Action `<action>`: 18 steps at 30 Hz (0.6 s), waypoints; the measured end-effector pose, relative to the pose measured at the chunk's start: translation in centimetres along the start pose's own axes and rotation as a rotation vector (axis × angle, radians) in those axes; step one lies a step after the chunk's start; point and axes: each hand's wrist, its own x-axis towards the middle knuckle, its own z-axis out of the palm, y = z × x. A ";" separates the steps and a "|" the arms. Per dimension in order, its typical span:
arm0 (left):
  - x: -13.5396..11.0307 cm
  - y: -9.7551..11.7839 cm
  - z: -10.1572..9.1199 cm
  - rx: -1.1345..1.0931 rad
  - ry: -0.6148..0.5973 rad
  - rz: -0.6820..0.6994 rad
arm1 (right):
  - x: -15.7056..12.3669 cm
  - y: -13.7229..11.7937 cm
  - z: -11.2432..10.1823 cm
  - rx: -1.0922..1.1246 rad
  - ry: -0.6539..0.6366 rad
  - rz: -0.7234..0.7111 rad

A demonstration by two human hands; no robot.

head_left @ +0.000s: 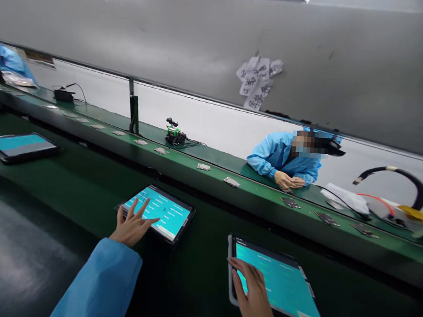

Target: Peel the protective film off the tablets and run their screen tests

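Two tablets with bright cyan screens lie on the green bench in front of me. Over the lower left part of the middle tablet (171, 216) my left hand (132, 223) is spread, fingers apart, in a blue sleeve; whether a fingertip touches the glass I cannot tell. My right hand (254, 294) rests at the left edge of the right tablet (285, 284), its fingers stretched out and covering part of the screen. Neither hand holds anything. Rows of pale text show on both screens, too small to read.
Another tablet (20, 146) lies at the left. Beyond the bench, a green conveyor (182, 163) carries several small circuit boards (231, 182). Across it sits a person in blue (277, 151), hands together. A green-black device (175, 134) and a bent black hose (395, 173) stand on the far side.
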 end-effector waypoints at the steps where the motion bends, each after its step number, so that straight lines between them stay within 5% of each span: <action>1: 0.1 0.4 0.5 0.026 0.004 -0.008 | 0.0 0.0 0.0 0.004 0.000 -0.004; 8: 1.8 2.2 1.4 0.098 -0.026 0.029 | -0.2 0.1 -0.2 0.044 -0.033 0.037; 18: 1.1 3.3 1.7 0.143 -0.163 0.124 | -0.3 0.6 0.1 0.038 0.029 0.029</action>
